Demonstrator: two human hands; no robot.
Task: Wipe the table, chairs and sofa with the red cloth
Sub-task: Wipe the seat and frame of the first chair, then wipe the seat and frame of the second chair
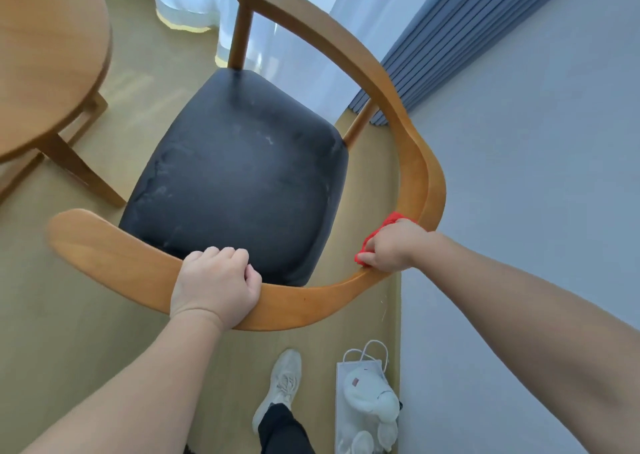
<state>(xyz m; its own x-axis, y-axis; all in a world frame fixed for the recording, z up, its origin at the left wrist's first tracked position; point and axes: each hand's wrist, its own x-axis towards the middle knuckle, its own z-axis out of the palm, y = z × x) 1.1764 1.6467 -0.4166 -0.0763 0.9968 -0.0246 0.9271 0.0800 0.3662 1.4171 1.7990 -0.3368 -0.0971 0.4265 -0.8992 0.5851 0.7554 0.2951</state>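
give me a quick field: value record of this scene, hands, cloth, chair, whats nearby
left hand: left hand gripping the curved wooden rail of the chair
right hand: right hand pressing the red cloth on the rail's bend
seat: dark cushion, pale scuffs
table: round wooden table, beside the chair
floor: white bag holding a white plush toy, by the wall

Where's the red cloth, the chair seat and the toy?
red cloth [390,218]: head view, bunched top edge above the right hand.
chair seat [239,173]: head view, middle of the cushion.
toy [367,389]: head view, white body.
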